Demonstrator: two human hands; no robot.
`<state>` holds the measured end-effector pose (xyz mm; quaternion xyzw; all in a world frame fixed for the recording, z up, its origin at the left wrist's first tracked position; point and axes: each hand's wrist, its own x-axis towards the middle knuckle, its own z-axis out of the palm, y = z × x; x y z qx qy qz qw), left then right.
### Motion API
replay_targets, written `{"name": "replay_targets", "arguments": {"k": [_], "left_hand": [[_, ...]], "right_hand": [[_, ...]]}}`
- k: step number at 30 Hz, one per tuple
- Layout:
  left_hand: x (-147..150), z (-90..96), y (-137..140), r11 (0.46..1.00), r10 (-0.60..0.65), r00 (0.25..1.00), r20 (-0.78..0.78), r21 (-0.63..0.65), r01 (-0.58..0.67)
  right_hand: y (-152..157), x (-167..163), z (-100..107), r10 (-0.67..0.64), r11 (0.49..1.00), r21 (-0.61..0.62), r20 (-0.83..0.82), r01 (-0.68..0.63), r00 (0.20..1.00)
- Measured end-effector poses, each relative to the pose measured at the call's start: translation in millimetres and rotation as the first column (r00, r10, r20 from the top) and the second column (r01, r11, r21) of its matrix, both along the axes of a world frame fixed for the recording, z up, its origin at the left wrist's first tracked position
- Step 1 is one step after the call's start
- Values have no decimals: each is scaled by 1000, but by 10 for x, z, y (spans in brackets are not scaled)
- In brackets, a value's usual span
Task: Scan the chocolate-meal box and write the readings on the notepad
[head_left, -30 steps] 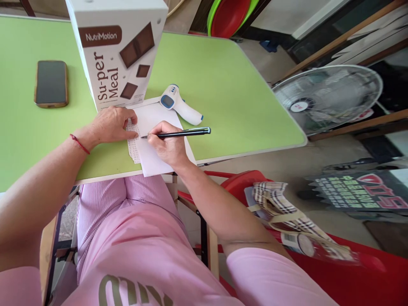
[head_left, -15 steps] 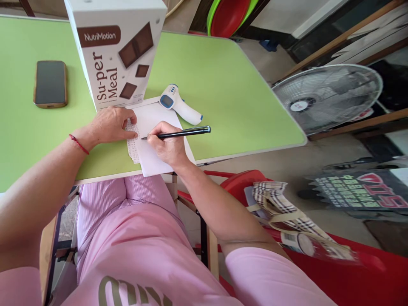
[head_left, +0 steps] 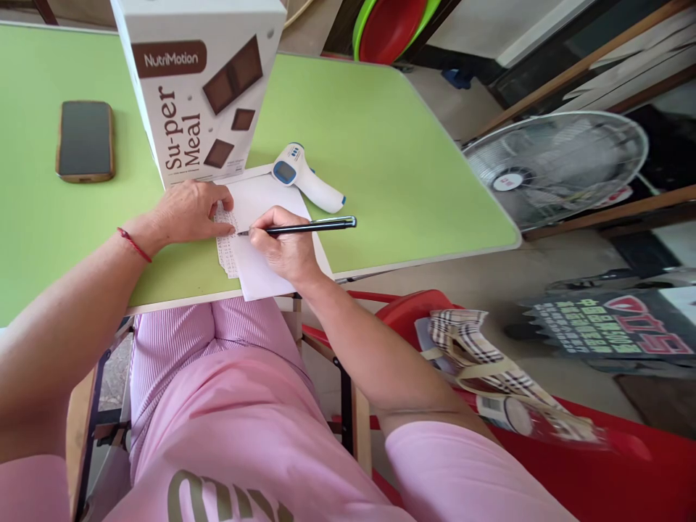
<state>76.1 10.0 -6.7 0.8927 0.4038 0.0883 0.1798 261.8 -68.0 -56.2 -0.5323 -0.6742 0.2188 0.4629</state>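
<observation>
A black pen (head_left: 315, 226) is pinched in my right hand (head_left: 286, 246), its tip at the edge of a small printed slip (head_left: 228, 259) with lines of tiny text. That hand's side rests on a white sheet of paper (head_left: 258, 272), which lies by the table's near edge. My left hand (head_left: 190, 210) lies over the slip's upper left, thumb and forefinger apart and touching it. Part of the slip is hidden beneath it. Right above stands a white "Su-per Meal" box (head_left: 185, 130). A white and blue infrared thermometer (head_left: 309, 181) lies at the sheet's upper right corner.
On the green table (head_left: 380, 145), a phone (head_left: 85, 141) lies at the left. To the right stands a fan (head_left: 554, 170). A checked bag (head_left: 473, 341) and a plastic bottle (head_left: 544, 420) are on red chairs (head_left: 587, 478) at the lower right.
The pen has shifted very slightly left along with its tip. Both hands otherwise stay where they were.
</observation>
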Motion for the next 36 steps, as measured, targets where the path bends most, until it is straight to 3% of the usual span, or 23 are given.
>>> {"name": "replay_targets", "arguments": {"k": [17, 22, 26, 29, 31, 34, 36], "left_hand": [[-6, -2, 9, 1000, -11, 1000, -3, 9, 11], [-3, -22, 13, 1000, -13, 1000, -11, 12, 14], [-35, 87, -83, 989, -33, 982, 186, 149, 5], [-106, 215, -149, 923, 35, 905, 423, 334, -191], [-166, 257, -132, 817, 77, 821, 566, 436, -377], [-262, 219, -6, 677, 136, 695, 707, 446, -586], [-327, 145, 117, 664, 191, 735, 651, 466, -585]], "right_hand": [[-19, -9, 2, -41, 999, 21, -53, 43, 998], [-48, 56, 64, -72, 992, 104, -69, 79, 995], [73, 254, 191, -31, 975, 220, 106, 7, 994], [256, 439, 222, 7, 954, 279, 336, -107, 942], [372, 533, 185, 24, 951, 259, 477, -167, 878], [480, 593, 69, 49, 952, 209, 619, -224, 784], [507, 604, -6, 44, 950, 203, 663, -236, 748]]}}
